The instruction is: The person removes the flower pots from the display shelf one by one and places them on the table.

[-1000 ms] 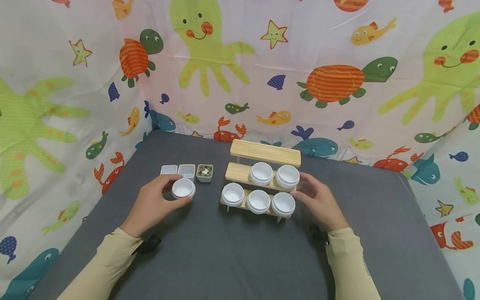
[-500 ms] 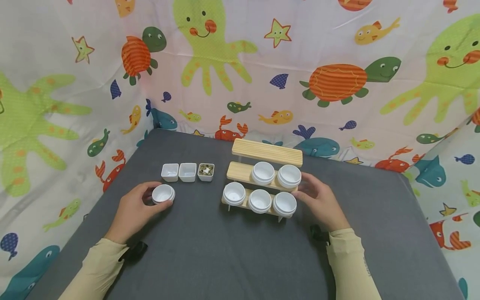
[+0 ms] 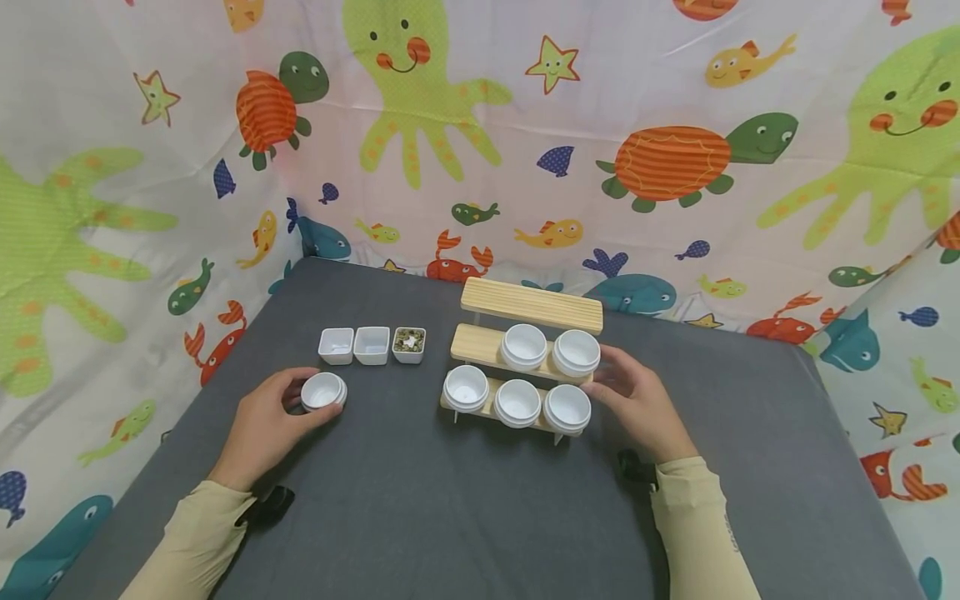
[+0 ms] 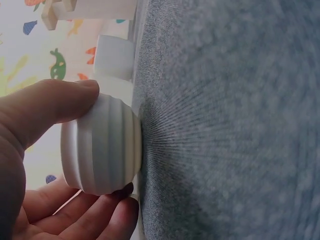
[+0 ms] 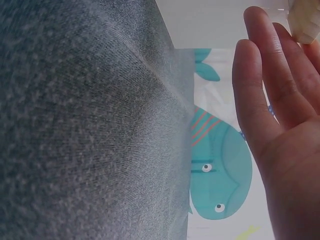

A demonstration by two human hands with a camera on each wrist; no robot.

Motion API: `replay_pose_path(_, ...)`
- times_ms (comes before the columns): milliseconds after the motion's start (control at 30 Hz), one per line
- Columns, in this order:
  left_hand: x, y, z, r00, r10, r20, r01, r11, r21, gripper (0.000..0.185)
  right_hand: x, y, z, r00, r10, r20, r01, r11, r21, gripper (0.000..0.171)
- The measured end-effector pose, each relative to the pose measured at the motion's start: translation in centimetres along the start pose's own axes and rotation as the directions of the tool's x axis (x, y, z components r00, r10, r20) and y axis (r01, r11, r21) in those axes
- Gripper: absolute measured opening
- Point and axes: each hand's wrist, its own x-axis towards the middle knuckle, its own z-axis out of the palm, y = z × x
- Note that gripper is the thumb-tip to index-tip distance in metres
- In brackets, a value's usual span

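My left hand (image 3: 273, 417) holds a small white ribbed cup (image 4: 102, 145) between thumb and fingers, with its base down at the grey cloth. To the right stands a three-tier wooden display rack (image 3: 532, 305) with clear supports. Three like cups sit on its lowest shelf, among them a left one (image 3: 466, 388). Two more, including a right one (image 3: 576, 352), stand on the middle shelf. My right hand (image 3: 637, 400) is at the rack's right end, thumb in front of the middle shelf and fingers behind. In the right wrist view its outer fingers (image 5: 250, 95) extend loosely below the wood.
Behind the left hand, three small square white dishes stand in a row: a left dish (image 3: 336, 346), a middle dish (image 3: 372, 345) and a right dish (image 3: 409, 344) with greenish bits and a white star-shaped piece. A sea-animal curtain (image 3: 480, 150) borders the grey table (image 3: 450, 517).
My left hand has moved left and slightly toward me with the cup, away from in front of the square dishes, then stayed there. The right hand and rack keep their places.
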Motion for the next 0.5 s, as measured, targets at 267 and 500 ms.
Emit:
replay_pose_path(267,-0.08,0.23,-0.07,1.0,-0.01,0.022,0.01,1.0,-0.009,0.077,-0.12,-0.15,-0.13,1.0,-0.002,0.0,0.002,1.0,0.002,0.064)
replay_pose_path(500,-0.08,0.36,-0.08,0.999,-0.028,0.045,0.028,1.0,0.0,0.079,0.02,-0.21,-0.07,1.0,0.002,0.006,-0.002,1.0,0.006,0.064)
